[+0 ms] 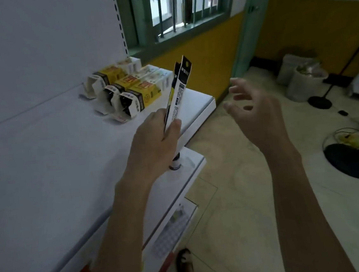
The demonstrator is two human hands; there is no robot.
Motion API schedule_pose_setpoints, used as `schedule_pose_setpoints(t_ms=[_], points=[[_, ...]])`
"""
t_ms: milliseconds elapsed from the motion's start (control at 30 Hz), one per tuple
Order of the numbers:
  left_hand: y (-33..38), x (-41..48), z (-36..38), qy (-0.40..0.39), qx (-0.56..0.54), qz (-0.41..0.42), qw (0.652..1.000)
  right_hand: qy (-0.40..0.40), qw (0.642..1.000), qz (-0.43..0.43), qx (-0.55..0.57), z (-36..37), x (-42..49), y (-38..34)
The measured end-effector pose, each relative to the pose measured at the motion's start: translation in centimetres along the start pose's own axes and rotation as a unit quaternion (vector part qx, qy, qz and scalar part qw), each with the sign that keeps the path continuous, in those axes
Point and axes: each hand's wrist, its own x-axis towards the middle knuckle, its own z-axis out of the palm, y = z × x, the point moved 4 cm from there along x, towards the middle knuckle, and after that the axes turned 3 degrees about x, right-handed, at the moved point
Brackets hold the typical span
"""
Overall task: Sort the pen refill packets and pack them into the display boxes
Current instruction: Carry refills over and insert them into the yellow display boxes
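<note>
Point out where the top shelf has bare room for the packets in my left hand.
The white shelf is bare across its near and left stretch, from the back panel to the front edge, up to the open flaps of the display boxes. A narrower strip lies between those boxes and the right edge. Crowded: the far corner, where the boxes cluster.

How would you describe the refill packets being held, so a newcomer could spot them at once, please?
Start at the white shelf left of the green-framed window. Near its right edge, the left hand pinches the refill packets, pointing upward. Unlike the squat yellow display boxes lying behind them, they are slim black-and-white strips.
</note>
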Motion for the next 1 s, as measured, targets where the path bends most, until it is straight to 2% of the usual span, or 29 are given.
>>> schedule_pose_setpoints(t_ms=[167, 300, 467, 567, 667, 767, 833, 933, 1000], points=[[-0.7, 8.1, 1.7, 0.026, -0.021, -0.007, 0.999, -0.023, 0.999, -0.039, 0.029, 3.3, 8.9, 1.0], [-1.2, 13.7, 0.8, 0.094, -0.020, -0.028, 0.995, -0.073, 0.992, -0.093, 0.040, 6.5, 15.5, 1.1], [-4.0, 15.3, -1.1, 0.201, -0.036, -0.131, 0.970, -0.193, 0.965, -0.149, 0.096, 12.8, 19.9, 0.5], [-5.7, 14.4, -2.1, 0.296, -0.025, -0.210, 0.931, -0.278, 0.933, -0.187, 0.129, 16.3, 21.0, -0.5], [-6.4, 13.0, -2.6, 0.398, -0.007, -0.285, 0.872, -0.356, 0.890, -0.227, 0.171, 18.6, 21.5, -1.8], [-6.5, 11.0, -2.0, 0.464, 0.001, -0.347, 0.815, -0.453, 0.841, -0.244, 0.166, 20.5, 21.7, -1.8], [-6.4, 10.1, -1.1, 0.486, -0.030, -0.360, 0.796, -0.519, 0.808, -0.247, 0.132, 21.5, 21.5, -1.3], [-6.3, 9.1, -0.2, 0.520, -0.084, -0.373, 0.764, -0.518, 0.787, -0.331, 0.046, 22.2, 21.4, -1.1], [-6.2, 8.9, -0.2, 0.546, -0.075, -0.375, 0.746, -0.507, 0.781, -0.364, 0.020, 22.1, 21.6, -1.1]])
